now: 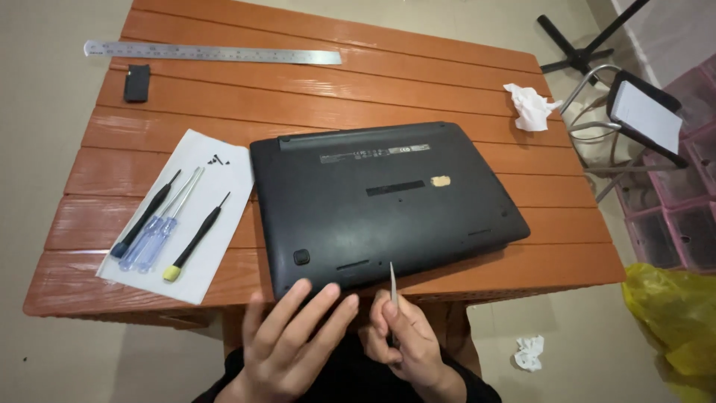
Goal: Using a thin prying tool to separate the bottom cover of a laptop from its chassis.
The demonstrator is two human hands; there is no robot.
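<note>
A black laptop (384, 201) lies upside down on the orange slatted table (335, 82), its underside facing up. My left hand (287, 339) rests with fingers spread against the laptop's near edge. My right hand (406, 339) grips a thin metal pry tool (393, 280) whose tip points up at the near edge of the laptop's base. Left of the laptop, a white sheet of paper (212, 246) carries three screwdrivers (160, 224) and a few small black screws (219, 159).
A steel ruler (212, 54) and a small black part (136, 82) lie at the table's far left. A crumpled tissue (531, 106) sits at the far right edge. Beside the table stand a phone on a stand (647, 116), pink drawers, a yellow bag (675, 321) and another tissue (529, 352) on the floor.
</note>
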